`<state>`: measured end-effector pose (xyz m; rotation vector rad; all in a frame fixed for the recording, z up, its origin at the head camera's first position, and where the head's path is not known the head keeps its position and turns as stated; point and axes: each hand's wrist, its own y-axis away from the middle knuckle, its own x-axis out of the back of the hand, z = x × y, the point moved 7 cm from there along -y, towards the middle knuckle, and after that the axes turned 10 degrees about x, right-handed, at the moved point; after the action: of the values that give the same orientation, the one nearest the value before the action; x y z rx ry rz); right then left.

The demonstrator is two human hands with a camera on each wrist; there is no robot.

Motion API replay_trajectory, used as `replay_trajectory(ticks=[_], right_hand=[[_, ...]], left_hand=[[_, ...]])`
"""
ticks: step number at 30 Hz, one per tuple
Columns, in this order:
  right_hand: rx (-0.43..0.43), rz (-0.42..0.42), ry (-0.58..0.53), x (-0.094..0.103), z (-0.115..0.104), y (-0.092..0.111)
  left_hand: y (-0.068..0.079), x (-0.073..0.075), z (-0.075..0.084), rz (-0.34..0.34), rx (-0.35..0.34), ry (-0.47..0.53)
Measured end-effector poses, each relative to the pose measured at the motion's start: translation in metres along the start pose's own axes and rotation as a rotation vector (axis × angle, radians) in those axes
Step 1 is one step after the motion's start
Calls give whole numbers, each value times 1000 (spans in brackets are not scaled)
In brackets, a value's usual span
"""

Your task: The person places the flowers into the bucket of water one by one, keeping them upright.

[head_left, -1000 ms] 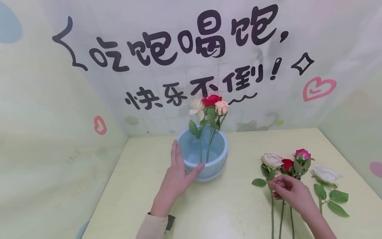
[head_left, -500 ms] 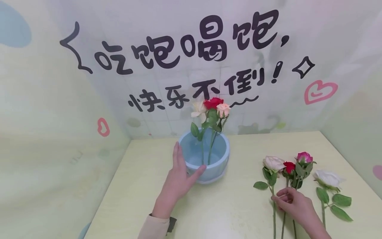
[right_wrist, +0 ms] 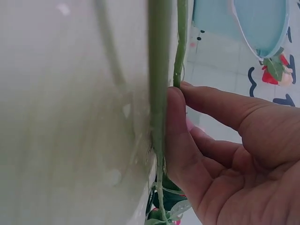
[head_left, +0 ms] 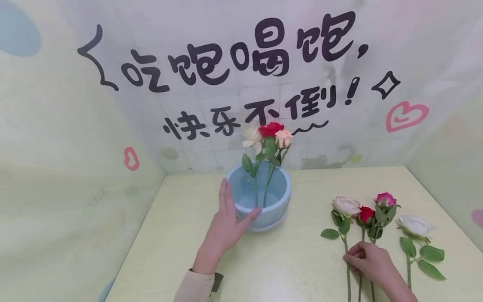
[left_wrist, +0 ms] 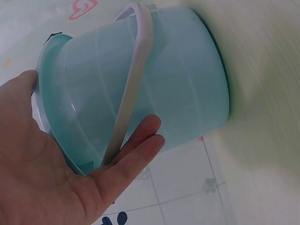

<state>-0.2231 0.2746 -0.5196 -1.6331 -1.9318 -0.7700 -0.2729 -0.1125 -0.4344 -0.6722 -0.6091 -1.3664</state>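
Note:
A light blue bucket [head_left: 264, 216] with a pale handle [left_wrist: 136, 61] stands near the back of the table. Three roses lean upright inside it: cream [head_left: 252, 137], red [head_left: 271, 129] and peach [head_left: 284, 137]. My left hand [head_left: 225, 226] rests against the bucket's near left side, thumb at the rim, fingers straight along the outside and beside the handle. To the right, my right hand [head_left: 371, 262] pinches the stem [right_wrist: 180, 56] of a pale pink rose [head_left: 346, 205] between thumb and index finger, low over the table. Its other fingers are folded in.
Beside the pale pink rose lie a small red rose [head_left: 366, 214] and a magenta rose [head_left: 386, 199], stems running under or behind the right hand. Farther right lies a white rose [head_left: 415, 225] with broad leaves. A printed curtain [head_left: 211, 96] hangs behind the table [head_left: 188, 201].
My right hand has slid down from near the pale pink rose's leaves to lower on its stem and closed its fingertips there. The left hand stays at the bucket; the view has shifted slightly.

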Motion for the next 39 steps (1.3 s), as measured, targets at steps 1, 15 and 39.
replay_trajectory(ticks=[1,15,39], right_hand=[[2,0,-15,0,0,-1],[15,-118,-399,9,-1,-4],[425,120,-455,110,-182,-57]], left_hand=[[0,0,0,0,-1,0],[-5,11,8,9,-22,-6],[5,3,-1,-18,15,12]])
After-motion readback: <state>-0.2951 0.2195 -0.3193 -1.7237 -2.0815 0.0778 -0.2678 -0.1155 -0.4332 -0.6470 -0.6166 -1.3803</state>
